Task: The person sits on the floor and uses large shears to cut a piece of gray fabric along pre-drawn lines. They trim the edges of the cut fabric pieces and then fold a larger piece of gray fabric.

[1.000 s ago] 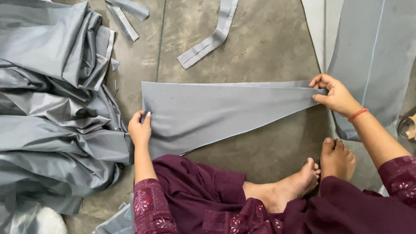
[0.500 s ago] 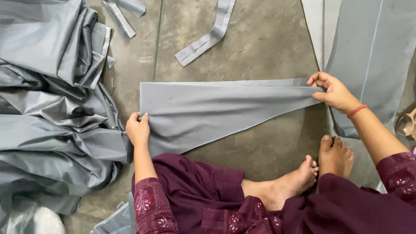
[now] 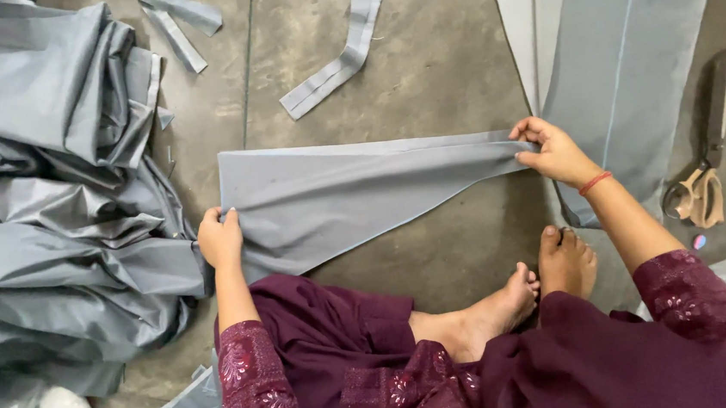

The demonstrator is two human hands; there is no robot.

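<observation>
Flat between both, grey fabric piece [image 3: 354, 198], left hand [image 3: 220, 238] pinching wide end, right hand [image 3: 554, 151] pinching tip

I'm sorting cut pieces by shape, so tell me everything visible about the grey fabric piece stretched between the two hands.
The grey fabric piece is a long tapering wedge of smooth, matte woven-looking cloth, wide at its left end and narrow at its right. It lies flat on the concrete floor with slight ripples, seemingly folded double along the top edge. The left hand pinches its wide end's lower corner; the right hand grips the narrow tip. Its lower edge runs diagonally, just above the person's maroon clothing.
</observation>
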